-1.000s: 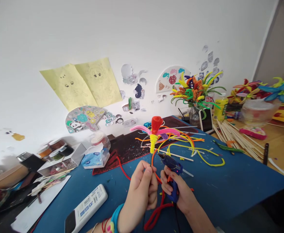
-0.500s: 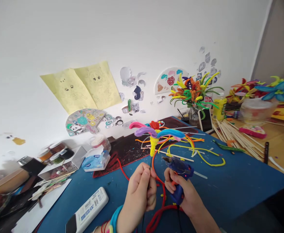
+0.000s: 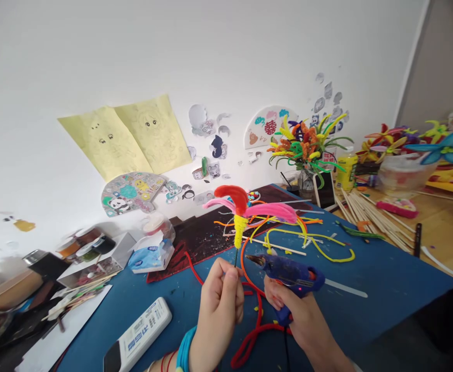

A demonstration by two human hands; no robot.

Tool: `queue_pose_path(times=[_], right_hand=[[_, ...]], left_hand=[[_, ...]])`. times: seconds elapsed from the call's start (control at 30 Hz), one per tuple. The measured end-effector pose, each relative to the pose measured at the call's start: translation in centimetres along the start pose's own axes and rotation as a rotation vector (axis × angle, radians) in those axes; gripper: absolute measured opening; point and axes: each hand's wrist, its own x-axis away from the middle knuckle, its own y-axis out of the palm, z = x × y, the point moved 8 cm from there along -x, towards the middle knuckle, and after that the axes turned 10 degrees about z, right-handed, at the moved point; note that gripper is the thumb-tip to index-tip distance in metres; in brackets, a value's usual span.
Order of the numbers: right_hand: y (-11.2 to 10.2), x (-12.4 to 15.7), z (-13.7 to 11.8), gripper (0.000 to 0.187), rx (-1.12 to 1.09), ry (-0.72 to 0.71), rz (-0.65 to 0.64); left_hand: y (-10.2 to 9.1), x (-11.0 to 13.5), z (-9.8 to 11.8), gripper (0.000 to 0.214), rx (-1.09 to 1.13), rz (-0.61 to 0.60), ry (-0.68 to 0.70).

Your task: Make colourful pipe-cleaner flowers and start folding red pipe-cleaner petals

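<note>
My left hand [image 3: 220, 299] is closed in a pinch on the thin stem of a pipe-cleaner flower [image 3: 245, 209], held upright over the blue table [image 3: 385, 281]. The flower has red, pink and purple petals above a yellow coiled neck. My right hand [image 3: 296, 315] grips a blue hot glue gun [image 3: 290, 274], which lies nearly level with its nozzle pointing left at the stem just below the yellow coil. A red pipe cleaner [image 3: 249, 338] loops on the table under both hands.
Loose yellow and orange pipe cleaners [image 3: 307, 240] lie behind the flower. A white remote [image 3: 139, 333] sits at the lower left, a tissue pack [image 3: 151, 254] and paint jars [image 3: 82, 245] behind it. A vase of pipe-cleaner flowers [image 3: 307, 150], a phone [image 3: 324, 188] and wooden sticks [image 3: 369, 217] stand right.
The flower has turned in my left fingers, showing different petals. My right hand tipped the glue gun from upright to nearly level and shifted slightly right.
</note>
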Motion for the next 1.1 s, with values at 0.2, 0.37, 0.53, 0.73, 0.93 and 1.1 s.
queue_pose_path(times=[0.2, 0.37, 0.53, 0.73, 0.93, 1.1], right_hand=[[-0.3, 0.0, 0.6, 0.034, 0.016, 0.023, 0.035], [-0.4, -0.2, 0.8, 0.029, 0.006, 0.011, 0.059], [-0.5, -0.2, 0.8, 0.025, -0.004, 0.047, 0.085], [-0.2, -0.1, 0.4, 0.025, 0.008, 0.045, 0.057], [0.6, 0.1, -0.1, 0.026, 0.016, -0.003, -0.03], [0.7, 0.1, -0.2, 0.027, 0.038, -0.013, -0.032]], left_hand=[[0.0, 0.2, 0.0, 0.035, -0.011, -0.002, -0.01], [0.0, 0.3, -0.1, 0.036, -0.022, -0.007, -0.009], [0.1, 0.5, -0.3, 0.035, -0.022, -0.019, -0.017], [-0.1, 0.6, -0.3, 0.035, -0.035, -0.011, 0.001], [0.0, 0.5, -0.1, 0.035, -0.039, -0.024, 0.007], [0.0, 0.6, 0.0, 0.035, -0.026, -0.024, 0.006]])
